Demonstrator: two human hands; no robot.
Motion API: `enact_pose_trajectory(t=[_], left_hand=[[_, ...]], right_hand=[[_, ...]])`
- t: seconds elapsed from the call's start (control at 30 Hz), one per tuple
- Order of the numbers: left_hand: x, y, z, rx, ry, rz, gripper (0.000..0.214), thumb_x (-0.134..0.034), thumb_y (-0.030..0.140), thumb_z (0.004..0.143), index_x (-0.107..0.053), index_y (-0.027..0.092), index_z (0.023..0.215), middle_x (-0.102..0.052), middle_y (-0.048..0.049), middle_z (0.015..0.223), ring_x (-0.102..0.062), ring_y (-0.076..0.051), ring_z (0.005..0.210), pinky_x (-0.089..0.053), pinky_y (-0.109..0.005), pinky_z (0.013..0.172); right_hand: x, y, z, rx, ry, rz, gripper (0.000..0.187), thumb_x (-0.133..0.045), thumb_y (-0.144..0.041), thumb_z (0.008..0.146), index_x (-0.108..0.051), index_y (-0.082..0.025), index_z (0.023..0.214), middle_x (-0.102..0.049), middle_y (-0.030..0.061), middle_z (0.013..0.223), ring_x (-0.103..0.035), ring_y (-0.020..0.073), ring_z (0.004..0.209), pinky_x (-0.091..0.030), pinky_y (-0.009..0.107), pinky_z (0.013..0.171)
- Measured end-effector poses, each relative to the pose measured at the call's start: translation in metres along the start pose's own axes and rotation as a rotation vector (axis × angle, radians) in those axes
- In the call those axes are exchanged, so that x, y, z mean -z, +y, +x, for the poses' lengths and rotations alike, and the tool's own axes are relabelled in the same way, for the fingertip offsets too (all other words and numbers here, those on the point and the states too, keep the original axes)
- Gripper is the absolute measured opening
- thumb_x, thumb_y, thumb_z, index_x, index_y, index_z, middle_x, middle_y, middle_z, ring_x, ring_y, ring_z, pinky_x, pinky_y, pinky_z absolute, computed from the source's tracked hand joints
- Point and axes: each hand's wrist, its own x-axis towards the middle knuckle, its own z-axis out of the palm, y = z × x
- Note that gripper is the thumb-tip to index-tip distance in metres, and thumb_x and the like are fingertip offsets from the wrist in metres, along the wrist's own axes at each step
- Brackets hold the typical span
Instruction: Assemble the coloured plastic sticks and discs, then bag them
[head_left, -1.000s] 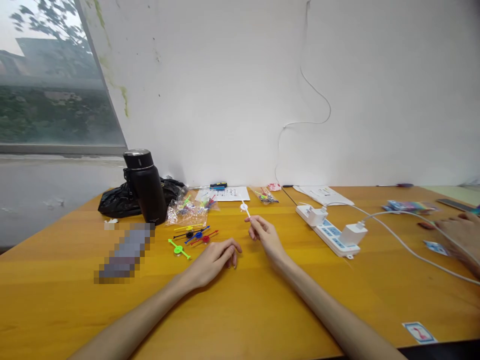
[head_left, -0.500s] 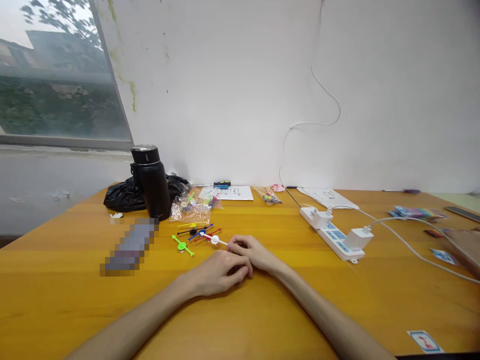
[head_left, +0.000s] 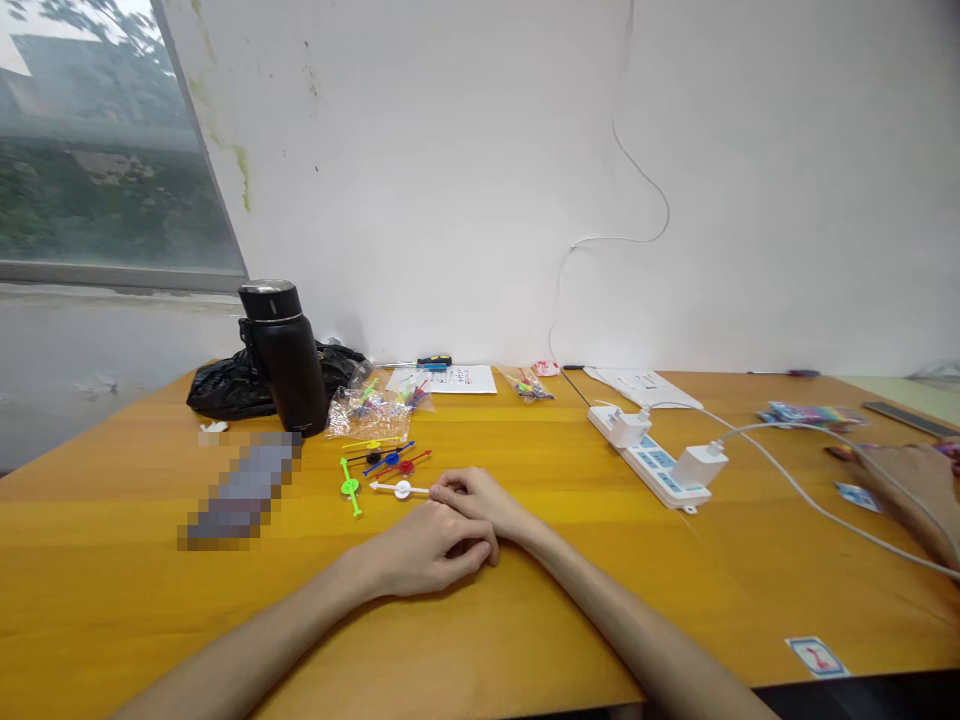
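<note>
Pointing left, the white arrow spinner lies sideways just beside the green arrow spinner, tail pinched by the right hand; the left hand curls loosely, its grip hidden

two bare hands were seen, a left hand and a right hand, each joined by a narrow wrist to a long forearm; the left forearm and the right forearm were bared along their whole visible length and were cut off by the lower edge of the view; both were slim and smooth in outline, and were gradually thickened away from the wrists; the back of the left hand was gently rounded, and was narrowed into slender fingers; the right hand was built alike, though part of it was hidden behind the left
</note>
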Motion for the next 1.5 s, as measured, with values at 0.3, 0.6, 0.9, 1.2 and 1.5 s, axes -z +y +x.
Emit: enact_pose_trajectory(t=[0.3,0.6,0.9,1.2,1.5], left_hand=[[0.001,0.000,0.000,-0.008,0.008,-0.018,0.030,-0.042,0.029,0.099,-0.072,0.024,0.097,-0.073,-0.0029,0.085,-0.063,-0.017,0.074,-0.043,-0.026,0.073],[0.002,-0.006,0.001,0.063,0.038,-0.015,0.029,-0.041,0.029,0.099,-0.070,0.024,0.099,-0.073,-0.0026,0.087,-0.063,-0.017,0.074,-0.043,-0.026,0.073],[0.006,-0.021,0.002,0.193,0.169,-0.051,0.031,-0.039,0.033,0.100,-0.068,0.022,0.095,-0.071,-0.0030,0.087,-0.061,-0.018,0.077,-0.042,-0.027,0.072],[0.005,-0.022,0.001,0.180,0.144,-0.068,0.023,-0.042,0.024,0.097,-0.064,0.022,0.102,-0.069,-0.0039,0.100,-0.061,-0.019,0.090,-0.044,-0.030,0.081],[0.008,-0.020,0.001,0.157,0.127,-0.041,0.023,-0.041,0.023,0.098,-0.063,0.022,0.104,-0.069,-0.0035,0.101,-0.062,-0.019,0.090,-0.044,-0.029,0.081]], right_hand=[[-0.001,0.002,0.000,0.005,0.069,-0.123,0.040,-0.054,-0.048,0.092,-0.061,-0.016,0.068,-0.052,-0.0041,0.060,-0.044,0.0107,0.059,-0.029,0.023,0.055],[0.009,-0.002,-0.005,0.069,0.113,0.086,0.040,-0.050,-0.051,0.094,-0.060,-0.017,0.076,-0.059,-0.0005,0.071,-0.050,0.0129,0.066,-0.038,0.024,0.063],[0.095,0.036,-0.011,-0.072,0.552,-0.227,0.042,-0.041,-0.049,0.095,-0.043,-0.020,0.065,-0.042,-0.0028,0.061,-0.039,0.0138,0.061,-0.028,0.026,0.057],[0.084,0.043,-0.012,-0.111,0.428,-0.606,0.036,-0.045,-0.040,0.095,-0.050,-0.020,0.066,-0.059,0.0019,0.064,-0.049,0.0154,0.061,-0.023,0.028,0.059],[0.085,0.043,-0.013,-0.119,0.404,-0.669,0.037,-0.041,-0.040,0.098,-0.050,-0.019,0.068,-0.061,0.0024,0.066,-0.052,0.0153,0.062,-0.022,0.027,0.058]])
